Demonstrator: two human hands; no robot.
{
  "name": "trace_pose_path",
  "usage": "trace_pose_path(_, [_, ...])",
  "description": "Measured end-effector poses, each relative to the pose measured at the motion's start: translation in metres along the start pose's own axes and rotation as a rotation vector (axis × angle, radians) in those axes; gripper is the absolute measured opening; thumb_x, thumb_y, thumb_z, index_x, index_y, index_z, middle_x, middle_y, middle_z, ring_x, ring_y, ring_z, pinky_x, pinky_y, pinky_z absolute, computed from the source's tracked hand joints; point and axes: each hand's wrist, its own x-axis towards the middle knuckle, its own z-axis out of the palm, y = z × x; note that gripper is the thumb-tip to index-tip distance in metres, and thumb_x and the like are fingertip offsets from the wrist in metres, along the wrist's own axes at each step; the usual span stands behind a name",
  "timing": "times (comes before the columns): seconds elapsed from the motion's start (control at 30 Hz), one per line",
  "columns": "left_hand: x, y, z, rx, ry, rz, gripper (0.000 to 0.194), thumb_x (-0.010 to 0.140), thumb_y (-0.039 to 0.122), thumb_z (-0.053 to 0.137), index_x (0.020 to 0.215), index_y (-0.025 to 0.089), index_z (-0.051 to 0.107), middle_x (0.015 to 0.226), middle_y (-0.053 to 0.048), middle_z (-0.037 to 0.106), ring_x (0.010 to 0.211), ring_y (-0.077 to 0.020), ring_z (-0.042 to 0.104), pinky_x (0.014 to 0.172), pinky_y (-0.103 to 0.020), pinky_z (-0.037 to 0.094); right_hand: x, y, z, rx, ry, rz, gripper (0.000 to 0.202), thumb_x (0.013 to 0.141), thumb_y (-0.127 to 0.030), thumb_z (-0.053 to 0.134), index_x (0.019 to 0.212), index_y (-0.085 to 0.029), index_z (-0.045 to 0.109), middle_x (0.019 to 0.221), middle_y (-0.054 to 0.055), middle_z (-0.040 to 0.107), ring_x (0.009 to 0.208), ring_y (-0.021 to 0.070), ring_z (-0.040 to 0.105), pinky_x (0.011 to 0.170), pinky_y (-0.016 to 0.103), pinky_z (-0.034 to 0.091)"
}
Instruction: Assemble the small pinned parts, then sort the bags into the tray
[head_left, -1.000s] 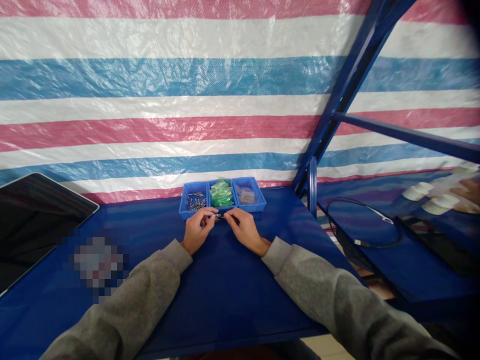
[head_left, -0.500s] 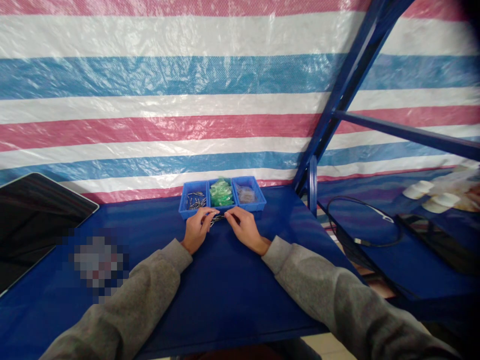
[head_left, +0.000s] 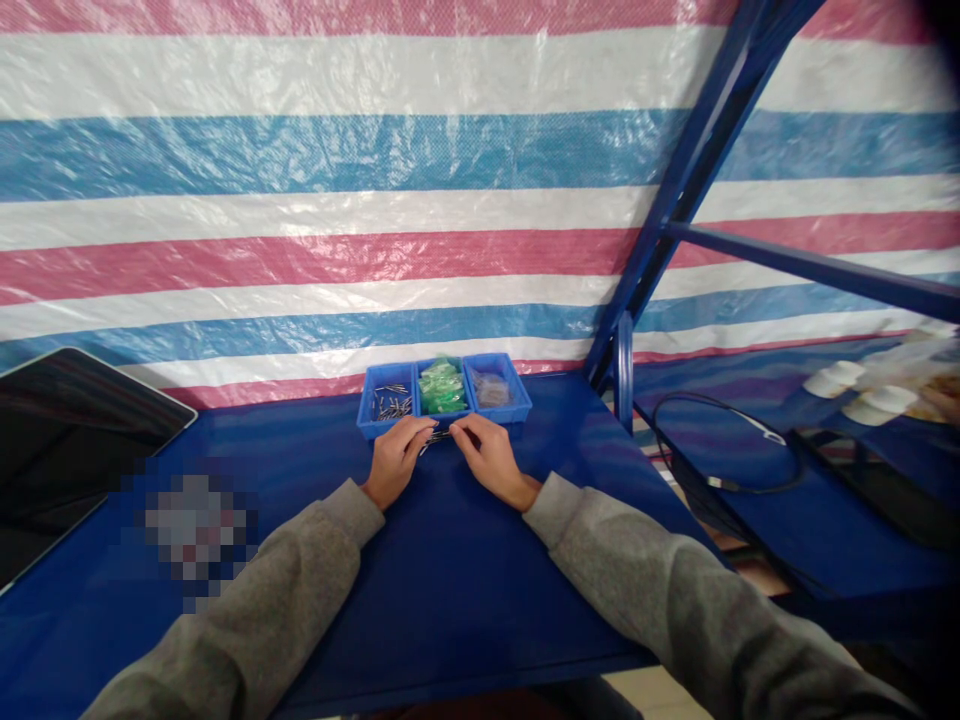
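- Plastic striped sheeting [head_left: 360, 150] backs a blue table [head_left: 465, 560].
- Blue trays [head_left: 517, 412] sit near it.
- Left hand [head_left: 391, 462] and right hand [head_left: 491, 462] angle inward, fingers bent at the rods; can't tell if they're gripping.
- Thin rods [head_left: 435, 438], between fingertips before the trays, slant near-left to far-right.

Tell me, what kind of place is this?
Probably a makeshift workshop or assembly bench: striped plastic sheeting hangs behind a blue table, and blue bins hold small metal parts and green packets.
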Motion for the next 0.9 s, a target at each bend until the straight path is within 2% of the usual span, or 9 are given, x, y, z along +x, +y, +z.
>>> trace_pose_path(0.1, [-0.0002,-0.0011,-0.0003,0.004,-0.008,0.010,0.021,0.091,0.027,0.045,0.096,0.018,0.064,0.089,-0.006,0.067,0.083,-0.0150,0.062,0.080,-0.028,0.049,-0.0001,-0.0006,-0.0009,0.004,0.014,0.012,0.027,0.092,-0.032,0.042,0.081,-0.019,0.063,0.077,0.004,0.063,0.071,0.0165,0.059,0.069,0.027,0.045])
trace_pose_path(0.33, [-0.0032,-0.0042,0.0025,0.016,0.010,-0.064,0.016,0.087,0.030,0.053,0.092,0.017,0.062,0.084,-0.003,0.067,0.074,-0.0132,0.062,0.071,-0.024,0.049,-0.0019,-0.0033,-0.0011,0.063,0.005,0.001,0.023,0.091,-0.032,0.044,0.096,-0.019,0.063,0.090,0.006,0.066,0.079,0.0172,0.061,0.075,0.028,0.047])
trace_pose_path(0.5, [-0.0024,-0.0018,0.0005,0.022,-0.008,-0.054,0.018,0.088,0.031,0.051,0.087,0.017,0.062,0.082,-0.003,0.066,0.072,-0.0127,0.061,0.068,-0.023,0.048,-0.0016,-0.0040,-0.0004,0.062,-0.043,-0.024,0.025,0.092,-0.032,0.043,0.087,-0.019,0.064,0.081,0.005,0.065,0.074,0.0162,0.060,0.072,0.027,0.047])
trace_pose_path(0.63, [-0.0011,0.0005,-0.0008,0.005,-0.029,-0.009,0.019,0.086,0.033,0.055,0.085,0.017,0.063,0.077,-0.003,0.065,0.064,-0.0116,0.057,0.064,-0.023,0.047,-0.0015,-0.0028,0.0000,0.054,-0.006,-0.006,0.025,0.092,-0.032,0.043,0.087,-0.018,0.063,0.083,0.005,0.066,0.074,0.0162,0.060,0.071,0.027,0.047])
trace_pose_path(0.9, [-0.0012,0.0000,0.0016,0.029,0.057,-0.026,0.018,0.082,0.034,0.060,0.085,0.017,0.065,0.077,-0.002,0.066,0.055,-0.0090,0.053,0.060,-0.022,0.047,-0.0016,-0.0040,-0.0008,0.048,0.023,0.025,0.024,0.091,-0.032,0.043,0.087,-0.018,0.061,0.080,0.004,0.065,0.072,0.0164,0.060,0.070,0.026,0.046])
